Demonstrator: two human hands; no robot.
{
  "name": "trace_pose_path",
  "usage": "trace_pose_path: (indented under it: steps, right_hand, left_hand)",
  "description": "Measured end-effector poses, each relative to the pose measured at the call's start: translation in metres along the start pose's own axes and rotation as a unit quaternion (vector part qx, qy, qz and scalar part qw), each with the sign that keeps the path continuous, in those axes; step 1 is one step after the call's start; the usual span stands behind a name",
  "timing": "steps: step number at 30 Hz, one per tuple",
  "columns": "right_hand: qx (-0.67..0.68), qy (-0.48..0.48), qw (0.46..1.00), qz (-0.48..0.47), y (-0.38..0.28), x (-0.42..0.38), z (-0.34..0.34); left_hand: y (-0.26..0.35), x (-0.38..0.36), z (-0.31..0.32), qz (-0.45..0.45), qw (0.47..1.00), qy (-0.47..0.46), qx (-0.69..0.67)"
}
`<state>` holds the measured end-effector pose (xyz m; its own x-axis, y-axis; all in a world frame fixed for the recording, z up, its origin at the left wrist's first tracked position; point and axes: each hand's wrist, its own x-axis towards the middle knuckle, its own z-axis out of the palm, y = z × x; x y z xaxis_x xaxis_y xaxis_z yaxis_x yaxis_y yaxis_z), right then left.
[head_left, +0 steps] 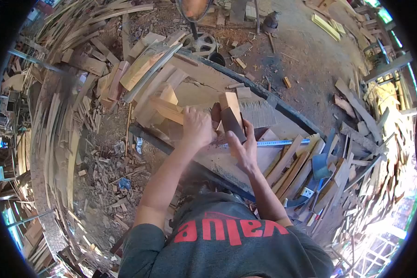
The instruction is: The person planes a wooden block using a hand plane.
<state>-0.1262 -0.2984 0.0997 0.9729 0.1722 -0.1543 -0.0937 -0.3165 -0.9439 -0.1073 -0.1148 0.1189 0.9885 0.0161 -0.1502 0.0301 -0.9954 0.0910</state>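
Here's my right hand, thumb on one side and fingers on the other, grasping a wooden block tilted over the middle of the worktable, its pale end pointing away from me and a dark face along its length. My left hand is right alongside, fingers curled tight, knuckles up; whether anything is pinched inside, I cannot tell. Beyond that fist, pale offcuts lie on the tabletop, close by. Past the block sits a finely grooved piece, and to the right a blue measuring strip runs toward long wooden slats.
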Motion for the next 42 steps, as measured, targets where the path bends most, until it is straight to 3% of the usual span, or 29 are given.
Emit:
trace_pose_path:
  steps: [1,3,4,9,14,16,17,20,22,23,25,27,28,31,34,37,38,39,41,42]
  right_hand:
    - [-0.004,-0.003,1.0,0.0,0.0,-0.001,0.002]
    - [0.02,0.01,0.999,-0.032,0.007,0.006,0.009]
    - [-0.002,0.042,0.995,-0.086,0.008,0.017,0.017]
    - [-0.019,-0.017,0.998,-0.055,-0.015,0.067,0.016]
    - [-0.019,0.013,0.989,-0.143,0.006,0.025,0.011]
    - [0.074,-0.007,0.996,-0.043,-0.005,0.033,0.015]
    - [0.016,0.007,0.996,-0.09,-0.005,0.057,0.02]
    - [-0.038,-0.024,0.998,-0.043,-0.013,0.08,0.021]
    - [0.007,-0.007,0.996,-0.086,0.0,0.052,0.014]
    - [0.018,-0.033,0.997,-0.062,-0.009,0.028,0.004]
    - [-0.032,0.008,0.988,-0.15,-0.004,0.014,0.006]
    - [0.012,-0.023,0.998,-0.059,-0.012,0.038,0.011]
    - [-0.002,-0.003,0.995,-0.095,-0.015,0.064,0.018]
    - [-0.053,-0.019,0.994,-0.089,-0.029,0.092,0.019]
    - [0.031,-0.008,0.996,-0.085,-0.005,0.029,0.011]
    - [0.037,-0.009,0.998,-0.048,0.018,0.021,-0.006]
    - [0.007,-0.004,0.999,0.046,0.02,0.034,-0.012]
    - [-0.136,0.085,0.987,-0.028,0.052,0.059,-0.01]
    - [-0.002,0.061,0.994,0.092,0.053,0.065,-0.031]
    - [0.0,0.068,0.994,0.087,0.052,0.066,-0.034]
  left_hand:
    - [0.0,-0.003,0.008,-0.003,1.0,0.0,-0.005]
    - [-0.003,-0.005,0.018,0.016,0.99,0.131,-0.042]
    - [-0.005,-0.003,0.02,0.012,0.99,0.133,-0.044]
    - [-0.005,-0.004,0.03,0.027,0.974,0.196,-0.113]
    - [0.0,-0.004,0.023,0.018,0.972,0.215,-0.097]
    - [-0.004,-0.006,0.031,0.022,0.967,0.229,-0.112]
    - [-0.005,-0.007,0.039,0.016,0.968,0.224,-0.11]
    - [-0.003,-0.008,0.032,0.028,0.96,0.248,-0.13]
    - [-0.004,-0.009,0.037,0.042,0.959,0.257,-0.112]
    - [-0.004,-0.006,0.034,0.044,0.958,0.261,-0.114]
    - [-0.003,-0.007,0.032,0.022,0.973,0.207,-0.104]
    - [-0.006,-0.005,0.038,0.02,0.973,0.199,-0.117]
    - [-0.006,-0.004,0.04,0.022,0.971,0.202,-0.127]
    - [-0.004,-0.006,0.03,0.019,0.976,0.182,-0.115]
    - [-0.004,-0.005,0.036,0.022,0.974,0.203,-0.101]
    - [0.0,-0.005,0.028,0.016,0.977,0.185,-0.105]
    - [0.0,-0.005,0.029,0.01,0.977,0.189,-0.098]
    - [0.002,-0.007,0.028,0.022,0.977,0.188,-0.098]
    - [0.001,-0.007,0.019,0.007,0.989,0.134,-0.065]
    - [0.002,-0.007,0.012,0.011,0.99,0.135,-0.037]
